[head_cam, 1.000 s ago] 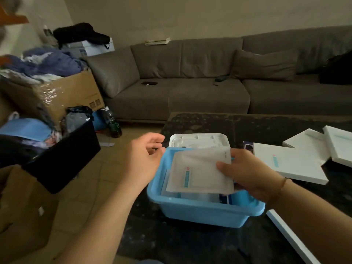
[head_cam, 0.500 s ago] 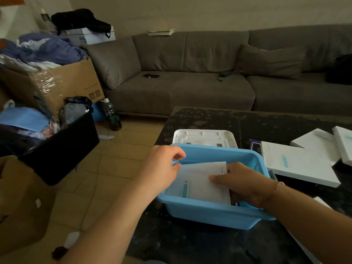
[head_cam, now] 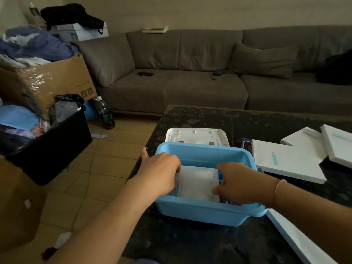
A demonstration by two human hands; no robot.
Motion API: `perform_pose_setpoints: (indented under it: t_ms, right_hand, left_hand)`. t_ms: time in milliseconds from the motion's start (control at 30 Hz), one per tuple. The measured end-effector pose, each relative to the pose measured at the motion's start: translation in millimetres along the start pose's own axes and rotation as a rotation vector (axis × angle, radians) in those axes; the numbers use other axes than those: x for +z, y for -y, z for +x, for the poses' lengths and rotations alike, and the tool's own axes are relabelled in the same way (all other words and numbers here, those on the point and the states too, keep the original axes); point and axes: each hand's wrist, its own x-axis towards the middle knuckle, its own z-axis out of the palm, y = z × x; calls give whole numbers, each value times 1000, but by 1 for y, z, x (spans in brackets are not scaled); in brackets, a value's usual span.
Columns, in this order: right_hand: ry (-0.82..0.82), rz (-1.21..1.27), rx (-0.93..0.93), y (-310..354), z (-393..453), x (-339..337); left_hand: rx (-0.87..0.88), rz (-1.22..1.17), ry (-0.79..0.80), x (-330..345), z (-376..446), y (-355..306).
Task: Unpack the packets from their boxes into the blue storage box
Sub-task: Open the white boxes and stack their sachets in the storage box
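Note:
The blue storage box [head_cam: 200, 212] stands on the dark table in front of me. A white packet [head_cam: 198, 184] with a small red mark and a blue stripe lies flat inside it. My left hand [head_cam: 162, 172] reaches over the box's left rim, fingers resting on the packet's left edge. My right hand [head_cam: 236, 181] is inside the box on the right, fingers curled down on the packet's right edge. Flat white boxes [head_cam: 285, 162] with blue stripes lie on the table to the right.
The white lid [head_cam: 196, 136] lies behind the blue box. Another white box [head_cam: 297, 239] pokes out under my right forearm. A grey sofa [head_cam: 190, 86] runs behind the table. A black bin [head_cam: 51, 151], cardboard boxes and a bottle [head_cam: 105, 115] crowd the floor on the left.
My right hand has lowered the packet from above the box down flat inside it. My left hand has come in over the left rim onto the packet.

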Motion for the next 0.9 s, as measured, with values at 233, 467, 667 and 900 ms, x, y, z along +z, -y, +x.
perform_pose_setpoints:
  t_ms: [233, 467, 667, 900]
  right_hand:
    - [-12, -20, -36, 4, -4, 2]
    - [-506, 291, -47, -54, -68, -52]
    - [-760, 292, 301, -216, -161, 11]
    - [-435, 266, 303, -272, -195, 103]
  left_hand:
    - [-26, 12, 44, -8, -6, -5]
    - [522, -428, -697, 12, -47, -82]
    - [1042, -286, -429, 113, -70, -191]
    - [967, -440, -496, 171, -65, -244]
